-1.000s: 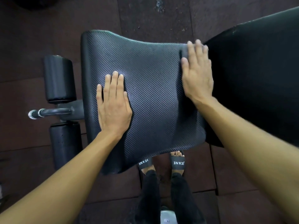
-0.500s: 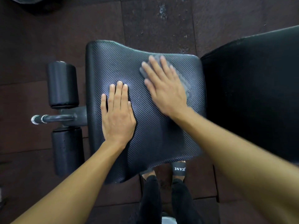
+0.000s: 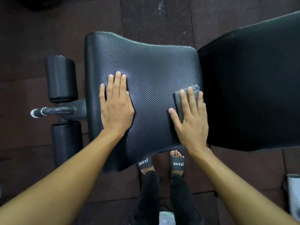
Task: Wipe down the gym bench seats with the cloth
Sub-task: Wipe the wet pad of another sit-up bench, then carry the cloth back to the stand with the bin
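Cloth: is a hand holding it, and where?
Right hand presses the grey cloth flat on the seat, straight fingers over its middle; not gripped. Left hand holds nothing.

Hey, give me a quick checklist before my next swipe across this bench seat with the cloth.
1. Cloth under right hand, pressed flat: ok.
2. Left hand flat on the seat, bracing: ok.
3. Swipe path leftward free: not ok, left hand lies in it.
4. Back pad wiped: cannot tell.
5. Cloth damp enough: cannot tell.
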